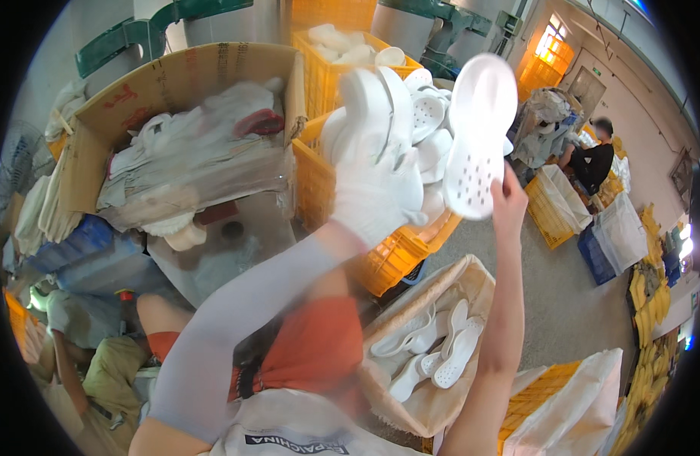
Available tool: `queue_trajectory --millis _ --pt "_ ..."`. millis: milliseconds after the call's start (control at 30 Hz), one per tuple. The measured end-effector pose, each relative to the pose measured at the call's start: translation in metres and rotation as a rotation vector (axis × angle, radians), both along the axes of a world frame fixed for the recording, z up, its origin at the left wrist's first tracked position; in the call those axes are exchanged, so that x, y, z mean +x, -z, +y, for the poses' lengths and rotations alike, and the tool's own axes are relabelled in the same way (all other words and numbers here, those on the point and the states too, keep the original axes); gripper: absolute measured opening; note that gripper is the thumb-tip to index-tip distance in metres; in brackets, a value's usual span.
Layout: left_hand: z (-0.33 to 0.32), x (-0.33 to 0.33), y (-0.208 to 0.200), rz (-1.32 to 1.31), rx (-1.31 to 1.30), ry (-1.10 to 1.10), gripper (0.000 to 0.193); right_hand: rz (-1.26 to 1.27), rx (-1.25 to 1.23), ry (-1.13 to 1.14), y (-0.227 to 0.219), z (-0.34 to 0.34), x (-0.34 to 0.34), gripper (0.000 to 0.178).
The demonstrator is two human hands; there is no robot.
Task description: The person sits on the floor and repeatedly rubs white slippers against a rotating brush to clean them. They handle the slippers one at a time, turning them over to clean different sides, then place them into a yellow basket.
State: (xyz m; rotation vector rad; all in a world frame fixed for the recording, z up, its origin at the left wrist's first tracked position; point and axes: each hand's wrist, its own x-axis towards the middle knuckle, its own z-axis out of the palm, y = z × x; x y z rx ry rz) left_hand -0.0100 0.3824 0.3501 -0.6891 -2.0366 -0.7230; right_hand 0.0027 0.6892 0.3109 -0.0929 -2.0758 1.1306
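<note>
In my bare right hand (509, 199) is a white shoe sole (480, 133), pinched by its edge near the lower end and held upright. Small holes dot its lower half. My left hand (374, 196), in a white glove with a grey-white sleeve above it, is at the near side of a yellow crate (392, 262) heaped with white soles. A pair of blurred white soles (369, 114) rises out of its grip, side by side. The glove partly hides their lower ends. Behind them, more perforated soles (428, 110) lie loose in the crate.
A lined basket (380, 380) by my right forearm holds several white soles. To the left stands a large cardboard box (84, 163) of pale gloves and cloth. Another yellow crate (319, 76) is behind. One person (593, 163) sits far right; another (68, 357) is at lower left.
</note>
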Motion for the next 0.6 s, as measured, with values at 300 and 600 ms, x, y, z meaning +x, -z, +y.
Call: queue_trajectory --millis 300,600 --pt "-0.009 -0.015 0.004 -0.499 0.504 0.352 0.074 0.193 0.346 0.076 -0.008 -0.098 -0.017 0.059" --pt "-0.048 -0.048 0.038 -1.068 0.586 0.513 0.071 0.102 0.563 0.012 0.029 -0.188 0.025 0.082"
